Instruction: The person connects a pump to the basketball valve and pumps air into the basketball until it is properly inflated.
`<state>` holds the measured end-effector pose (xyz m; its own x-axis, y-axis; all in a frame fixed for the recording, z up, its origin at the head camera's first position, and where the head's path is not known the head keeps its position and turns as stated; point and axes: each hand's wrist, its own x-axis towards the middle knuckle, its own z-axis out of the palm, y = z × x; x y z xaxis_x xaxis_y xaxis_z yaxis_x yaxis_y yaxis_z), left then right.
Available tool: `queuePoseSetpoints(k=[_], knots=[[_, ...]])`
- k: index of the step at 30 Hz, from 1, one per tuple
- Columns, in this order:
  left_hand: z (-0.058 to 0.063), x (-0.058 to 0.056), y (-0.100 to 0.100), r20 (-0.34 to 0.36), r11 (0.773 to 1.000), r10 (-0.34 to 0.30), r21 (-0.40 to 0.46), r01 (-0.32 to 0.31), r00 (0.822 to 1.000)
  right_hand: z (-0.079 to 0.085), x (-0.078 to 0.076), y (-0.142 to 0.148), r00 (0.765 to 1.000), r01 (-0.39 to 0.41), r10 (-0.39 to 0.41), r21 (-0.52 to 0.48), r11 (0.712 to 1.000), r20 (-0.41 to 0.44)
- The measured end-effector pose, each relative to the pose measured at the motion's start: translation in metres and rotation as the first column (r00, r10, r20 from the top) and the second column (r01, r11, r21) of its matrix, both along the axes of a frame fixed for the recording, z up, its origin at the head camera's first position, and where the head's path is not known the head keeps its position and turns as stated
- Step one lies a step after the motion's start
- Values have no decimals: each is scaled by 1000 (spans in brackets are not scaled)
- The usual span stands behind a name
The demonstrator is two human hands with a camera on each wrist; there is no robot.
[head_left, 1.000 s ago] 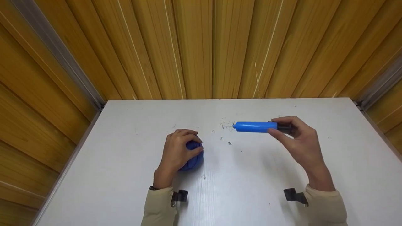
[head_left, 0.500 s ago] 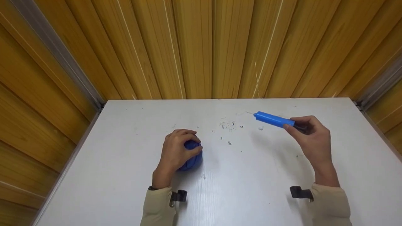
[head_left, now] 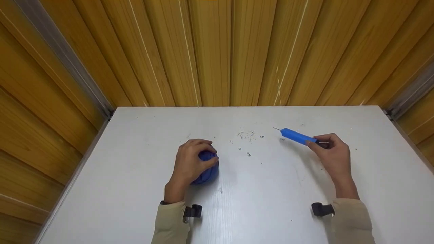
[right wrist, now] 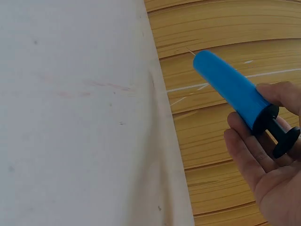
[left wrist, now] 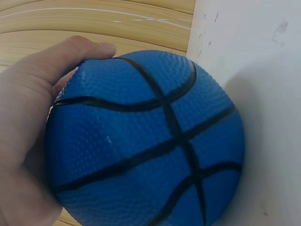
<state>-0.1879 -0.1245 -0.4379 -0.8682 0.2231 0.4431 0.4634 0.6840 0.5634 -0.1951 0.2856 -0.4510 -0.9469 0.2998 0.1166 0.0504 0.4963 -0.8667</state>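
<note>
A small blue basketball (left wrist: 136, 155) with black seam lines rests on the white table under my left hand (head_left: 191, 161). The fingers curl over its top and far side, with the thumb on the near side; in the head view they cover much of the ball (head_left: 211, 173). Off to the right, my right hand (head_left: 334, 156) grips a blue ball pump (head_left: 295, 135) above the table, by the barrel's rear end. The pump's thin needle (head_left: 276, 128) points left and away. Its black handle (right wrist: 283, 139), pushed in near the barrel, shows in the right wrist view.
The white table (head_left: 257, 203) carries scattered dark scuff marks near its middle. Wood-patterned panels (head_left: 217, 51) rise behind it and at both sides. A black wrist strap mount (head_left: 194, 210) juts from each sleeve.
My right hand has carried the pump to the right, away from the ball, then slightly back toward me. The pump has turned from level to slanting. My left hand stays on the basketball.
</note>
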Motion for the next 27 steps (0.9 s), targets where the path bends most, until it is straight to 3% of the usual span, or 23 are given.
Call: queuePoseSetpoints(k=[15,21,27], knots=[[0,-1,-1,4,1000,-7,8,7,1000,-17,-6,5,989,-17,14,19,1000,144],[0,-1,-2,27,1000,-4,20,3,1000,-19,-8,6,980,-63,52,49,997,194],[0,-1,-2,44,1000,-4,13,4,999,-19,-6,5,952,-141,130,22,990,278]])
